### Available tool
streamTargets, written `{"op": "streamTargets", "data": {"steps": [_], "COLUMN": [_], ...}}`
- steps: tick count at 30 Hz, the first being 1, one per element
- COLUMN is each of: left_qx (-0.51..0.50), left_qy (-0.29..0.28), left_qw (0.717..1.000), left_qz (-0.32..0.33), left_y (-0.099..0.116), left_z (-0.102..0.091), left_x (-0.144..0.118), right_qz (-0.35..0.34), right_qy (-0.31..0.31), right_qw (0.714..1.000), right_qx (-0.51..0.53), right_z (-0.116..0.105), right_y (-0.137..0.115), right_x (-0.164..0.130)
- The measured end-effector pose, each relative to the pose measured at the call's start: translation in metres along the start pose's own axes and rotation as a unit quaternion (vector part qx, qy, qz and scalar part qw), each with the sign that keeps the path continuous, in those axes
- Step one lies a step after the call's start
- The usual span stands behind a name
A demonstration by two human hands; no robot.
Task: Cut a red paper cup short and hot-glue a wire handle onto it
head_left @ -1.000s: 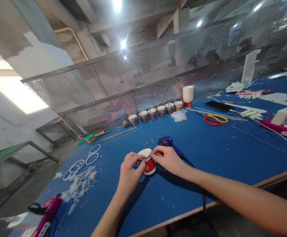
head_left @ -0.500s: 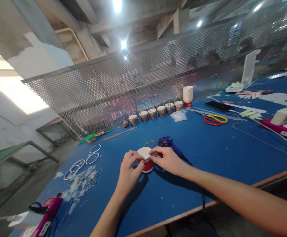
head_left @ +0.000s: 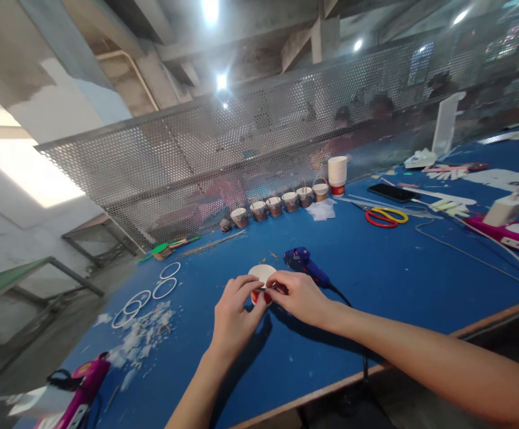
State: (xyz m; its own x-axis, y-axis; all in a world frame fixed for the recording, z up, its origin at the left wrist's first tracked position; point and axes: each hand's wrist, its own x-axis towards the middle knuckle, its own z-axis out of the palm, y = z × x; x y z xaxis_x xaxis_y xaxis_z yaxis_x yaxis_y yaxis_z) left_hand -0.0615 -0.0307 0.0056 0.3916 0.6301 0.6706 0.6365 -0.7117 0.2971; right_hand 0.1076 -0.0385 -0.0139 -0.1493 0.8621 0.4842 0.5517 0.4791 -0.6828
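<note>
Steadying a small red-and-white paper cup (head_left: 262,273) in two bare hands at a blue tabletop (head_left: 366,268)

From where I stand, the cup sits midway between the worker's left hand (head_left: 236,307) and right hand (head_left: 302,298), white round top uppermost. Fingers on both sides are curled in, thumbs and fingertips nearly meeting at the cup's near side; both hands appear to pinch it there. Whether a thin piece is caught between those fingertips, I can't make out.

The likeliest trouble, to my eye, is the thin wall: too hard a squeeze could dent or buckle it, and an uneven pull could tip it. The blue glue gun (head_left: 306,265) lies just beyond the cup to its right, its cord running behind the right forearm; a backward sweep of that arm could snag the cord and drag the tool in.

Left of the cup, beyond a bare strip, lie white rings (head_left: 165,288) and white scraps (head_left: 145,333), which a wide swing could scatter. Well beyond it stands a row of handled cups (head_left: 274,207). Nearer the worker, bare blue surface separates it from the tabletop's edge; the roomiest stretch opens to its right, past the gun.
</note>
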Motion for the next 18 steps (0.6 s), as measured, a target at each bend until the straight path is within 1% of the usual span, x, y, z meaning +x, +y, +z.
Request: {"op": "streamTargets", "data": {"steps": [2, 4, 8, 13, 15, 18], "left_qx": [-0.015, -0.031, -0.067, -0.102, -0.105, -0.110], "left_qy": [-0.014, -0.021, -0.013, -0.008, -0.010, -0.015], "left_qw": [1.000, 0.999, 0.995, 0.987, 0.985, 0.984], "left_qz": [-0.002, -0.021, -0.071, -0.126, -0.138, -0.143], "left_y": [0.0022, 0.0036, 0.0043, 0.0030, 0.0027, 0.0027], "left_z": [0.0016, 0.0023, 0.0015, 0.0006, 0.0004, 0.0003], "left_x": [0.0001, 0.0009, 0.0032, 0.0043, 0.0045, 0.0046], "right_qz": [-0.003, 0.003, 0.002, -0.022, -0.026, -0.013], "right_qy": [-0.005, -0.010, -0.006, 0.012, 0.015, 0.018], "right_qw": [1.000, 1.000, 1.000, 1.000, 1.000, 1.000], "right_qx": [-0.005, -0.002, 0.011, -0.009, -0.010, -0.011], "right_z": [0.0009, 0.0005, -0.0009, -0.0016, -0.0028, -0.0049], "right_y": [0.0006, 0.0002, -0.0013, 0.0007, 0.0014, 0.0011], "right_x": [-0.0006, -0.0013, -0.0029, -0.0038, -0.0035, -0.0027]}}
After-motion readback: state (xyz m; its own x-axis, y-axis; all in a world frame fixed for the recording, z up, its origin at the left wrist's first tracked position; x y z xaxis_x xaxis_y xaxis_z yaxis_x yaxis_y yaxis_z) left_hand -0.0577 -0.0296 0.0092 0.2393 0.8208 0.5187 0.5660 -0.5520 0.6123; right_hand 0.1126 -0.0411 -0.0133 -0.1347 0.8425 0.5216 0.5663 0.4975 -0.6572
